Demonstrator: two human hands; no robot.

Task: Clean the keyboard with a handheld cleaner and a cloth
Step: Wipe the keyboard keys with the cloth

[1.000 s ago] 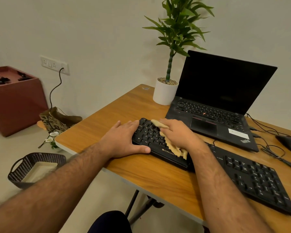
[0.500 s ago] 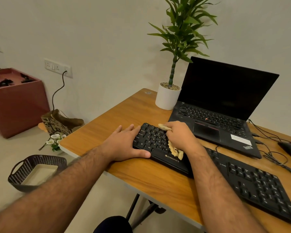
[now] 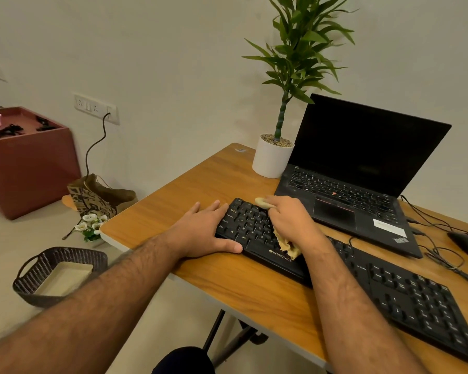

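The right hand [image 3: 292,222] is gripping 1 tan cloth [image 3: 287,245], now bunched tighter and drawn rightward across the black keyboard [image 3: 251,230] on the table [image 3: 173,201]; wiping is progressing. The left hand [image 3: 206,230], fingers spread flat, is steadying the keyboard's left end. 2 hands, 1 laptop [image 3: 357,184].

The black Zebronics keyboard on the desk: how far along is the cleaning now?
Done: cannot tell; no handheld cleaner shows. In hand: the right hand presses a crumpled beige cloth on the left part of the black Zebronics keyboard, while the left hand holds its left end on the wooden table. Left: seemingly the right-side keys.
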